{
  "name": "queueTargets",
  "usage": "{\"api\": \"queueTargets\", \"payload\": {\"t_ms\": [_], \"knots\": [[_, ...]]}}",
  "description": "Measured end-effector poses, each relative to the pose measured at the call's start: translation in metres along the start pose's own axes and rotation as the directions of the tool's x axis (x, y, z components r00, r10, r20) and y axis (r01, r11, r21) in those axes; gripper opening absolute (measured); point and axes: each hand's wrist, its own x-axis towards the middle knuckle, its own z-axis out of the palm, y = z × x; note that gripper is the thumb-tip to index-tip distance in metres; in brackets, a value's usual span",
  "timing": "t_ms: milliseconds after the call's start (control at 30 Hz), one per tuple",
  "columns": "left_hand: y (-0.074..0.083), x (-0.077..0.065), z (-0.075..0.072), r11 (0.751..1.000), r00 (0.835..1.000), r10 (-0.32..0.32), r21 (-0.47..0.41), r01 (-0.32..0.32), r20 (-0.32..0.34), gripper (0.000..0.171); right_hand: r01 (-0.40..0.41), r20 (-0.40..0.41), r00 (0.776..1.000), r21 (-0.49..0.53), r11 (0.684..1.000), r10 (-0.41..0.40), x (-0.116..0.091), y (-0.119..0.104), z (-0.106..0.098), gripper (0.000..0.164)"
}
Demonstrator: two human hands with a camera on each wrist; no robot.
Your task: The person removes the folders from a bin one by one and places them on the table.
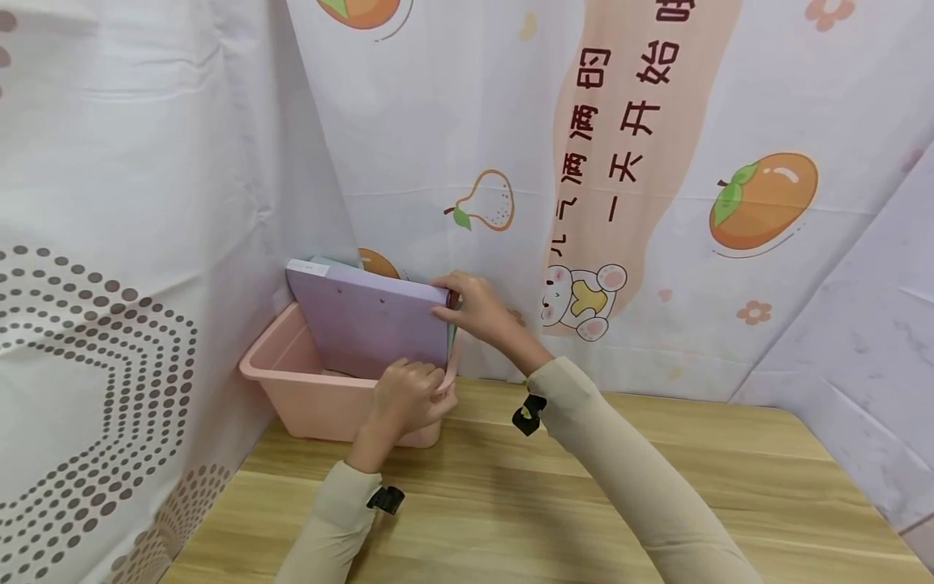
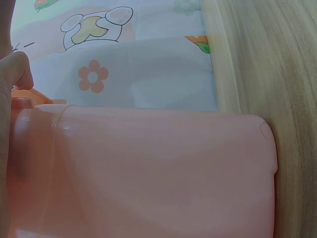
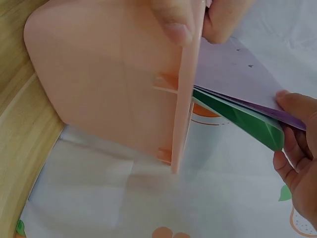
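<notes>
White cloth backdrop (image 1: 409, 122) printed with orange fruit and dark red characters, behind everything. Below: flat wood-grain tabletop (image 1: 496, 503). Toward its back left, sits upright: pale pink rectangular plastic bin (image 1: 321, 405). Inside bin, stands tilted, upper part above rim: flat rectangular purple folder (image 1: 372, 324). Behind folder, partly hidden: thin shiny green folder (image 3: 247, 126). Right hand (image 1: 477, 310): pinches both at upper right corner, thumb clamped on purple face, other fingertips behind green. Left hand (image 1: 409, 397): grips bin rim near front right corner, thumb outside, fingers curled inside. Smallest: white label (image 1: 308, 267) on purple folder's top edge, left end.
</notes>
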Motion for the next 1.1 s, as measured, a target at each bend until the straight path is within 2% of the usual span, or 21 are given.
{"api": "queueTargets", "payload": {"t_ms": [233, 467, 733, 1100], "knots": [[0.000, 0.000, 0.000, 1.000, 1.000, 0.007, -0.002, -0.007, -0.006, 0.038, -0.010, -0.001, 1.000, 0.023, 1.000, 0.010, 0.000, -0.004, -0.002, 0.029], [-0.001, -0.002, 0.002, 1.000, 1.000, 0.008, -0.013, -0.008, -0.019, 0.039, 0.002, -0.079, 0.997, 0.196, 0.981, 0.014, -0.008, -0.002, -0.009, 0.029], [0.000, -0.002, 0.000, 1.000, 1.000, 0.006, -0.024, -0.006, -0.014, 0.037, 0.006, -0.135, 0.990, 0.264, 0.964, 0.031, -0.013, -0.004, -0.017, 0.027], [0.000, -0.002, 0.001, 1.000, 1.000, 0.003, -0.024, -0.004, -0.026, 0.038, -0.015, -0.110, 0.992, 0.359, 0.933, 0.058, -0.020, -0.007, -0.030, 0.030]]}}
